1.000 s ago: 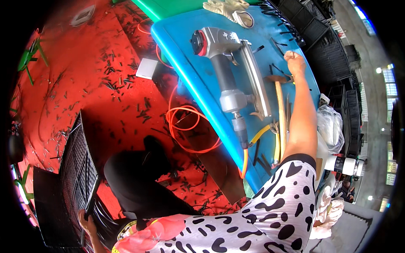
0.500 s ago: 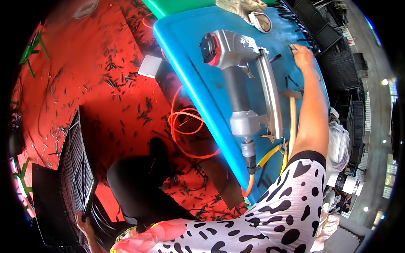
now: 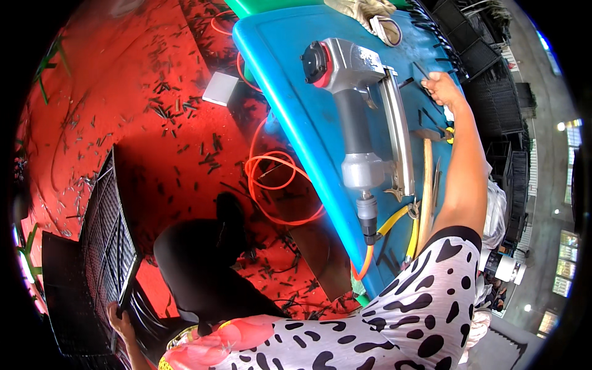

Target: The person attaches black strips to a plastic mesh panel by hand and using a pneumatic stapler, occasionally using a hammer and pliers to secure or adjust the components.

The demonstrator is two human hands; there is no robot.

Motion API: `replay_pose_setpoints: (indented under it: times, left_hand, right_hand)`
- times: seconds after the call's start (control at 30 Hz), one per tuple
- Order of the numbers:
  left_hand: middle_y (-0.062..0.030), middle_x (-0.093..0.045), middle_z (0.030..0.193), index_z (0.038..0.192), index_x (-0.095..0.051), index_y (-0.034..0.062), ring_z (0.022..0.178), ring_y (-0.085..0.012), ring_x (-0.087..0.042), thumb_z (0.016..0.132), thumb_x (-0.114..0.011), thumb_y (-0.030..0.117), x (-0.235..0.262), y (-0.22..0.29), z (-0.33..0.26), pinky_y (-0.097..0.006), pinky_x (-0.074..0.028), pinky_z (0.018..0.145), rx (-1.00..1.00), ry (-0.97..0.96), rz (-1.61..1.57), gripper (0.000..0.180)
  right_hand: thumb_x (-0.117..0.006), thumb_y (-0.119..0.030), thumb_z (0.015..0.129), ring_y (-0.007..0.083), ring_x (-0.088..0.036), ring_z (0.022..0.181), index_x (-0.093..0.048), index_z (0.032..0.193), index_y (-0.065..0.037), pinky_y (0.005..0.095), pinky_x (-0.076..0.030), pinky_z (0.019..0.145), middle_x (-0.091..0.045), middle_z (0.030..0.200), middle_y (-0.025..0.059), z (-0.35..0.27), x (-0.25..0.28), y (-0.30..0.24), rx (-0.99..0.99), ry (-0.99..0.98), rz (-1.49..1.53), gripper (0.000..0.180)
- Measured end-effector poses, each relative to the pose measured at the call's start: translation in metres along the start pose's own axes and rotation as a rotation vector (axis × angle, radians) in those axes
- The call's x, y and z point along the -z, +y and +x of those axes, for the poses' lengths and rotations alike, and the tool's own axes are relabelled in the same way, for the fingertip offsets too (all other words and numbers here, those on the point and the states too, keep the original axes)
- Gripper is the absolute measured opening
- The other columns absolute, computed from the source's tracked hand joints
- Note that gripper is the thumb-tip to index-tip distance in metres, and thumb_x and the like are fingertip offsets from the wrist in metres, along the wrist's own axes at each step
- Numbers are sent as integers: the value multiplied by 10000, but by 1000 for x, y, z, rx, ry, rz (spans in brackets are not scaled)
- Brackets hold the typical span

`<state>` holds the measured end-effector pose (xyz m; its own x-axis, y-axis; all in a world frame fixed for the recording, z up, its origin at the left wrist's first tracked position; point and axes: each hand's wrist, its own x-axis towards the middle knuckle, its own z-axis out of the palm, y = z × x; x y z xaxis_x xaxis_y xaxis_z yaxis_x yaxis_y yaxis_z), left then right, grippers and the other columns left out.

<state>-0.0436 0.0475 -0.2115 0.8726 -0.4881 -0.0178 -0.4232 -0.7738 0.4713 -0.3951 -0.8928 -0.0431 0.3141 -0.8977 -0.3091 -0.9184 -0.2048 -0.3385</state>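
Note:
My right hand (image 3: 445,91) is over the far right part of the blue table (image 3: 296,102), closed around a thin dark strip (image 3: 420,69) that sticks out past the fingers. Low at the left, my left hand (image 3: 121,322) grips the edge of a black woven panel (image 3: 111,228), which stands tilted beside my leg. A large grey nail gun (image 3: 354,120) lies across the table, its long silver magazine toward my right arm. Next to that arm lie a wooden-handled hammer (image 3: 427,185) and yellow-handled pliers (image 3: 394,223).
An orange air hose (image 3: 253,165) loops over the red floor (image 3: 123,74), which is strewn with dark scraps. A white box (image 3: 221,89) stands there. Pale gloves and a tape roll (image 3: 386,31) lie at the table's far end. Black woven pieces (image 3: 493,92) are stacked at the right.
My right hand has drawn slightly nearer, its fingers more curled, and the strip shows more clearly. My left hand keeps its hold on the panel. The whole view has shifted a little.

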Motion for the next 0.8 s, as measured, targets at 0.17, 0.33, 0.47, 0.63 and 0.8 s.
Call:
replay_pose_setpoints:
  times: [0.17,0.33,0.47,0.63,0.8]
  left_hand:
    - [-176,-547,1011,958,-532,-50,941,-328,-528,667,-547,102,-6,-4,3,-405,-404,868,-1,45,-12,329]
    - [-177,-551,1027,969,-538,-50,968,-334,-530,672,-550,89,-9,7,13,-411,-401,884,2,50,68,329]
    - [-189,-556,1051,999,-549,-44,995,-350,-529,684,-562,105,-6,8,14,-418,-396,911,-42,96,15,349]
    - [-170,-569,1110,1090,-577,-37,1081,-275,-525,714,-654,107,9,6,-7,-373,-389,953,189,39,-239,410]
    - [-168,-578,1062,1057,-590,49,1034,-332,-526,679,-693,65,0,123,8,-415,-419,900,-164,305,-43,392]
  right_hand:
    - [-615,-191,827,48,-349,445,-546,720,-115,221,-222,389,-407,554,-59,-17,-4,-9,103,-21,251,148]
    - [-619,-184,825,25,-328,480,-564,751,-128,208,-216,413,-364,571,-86,-49,1,-23,141,83,436,109]
    - [-608,-157,841,14,-317,482,-584,811,-98,191,-216,410,-361,587,-89,-83,-1,-39,227,160,620,70]
    - [-582,-146,875,12,-320,484,-537,900,-39,184,-236,415,-377,614,-71,-148,-39,-119,548,-216,911,119]
    - [-555,-91,868,25,-367,497,-516,917,-28,169,-286,435,-447,649,-36,-282,-116,-225,726,-639,964,89]
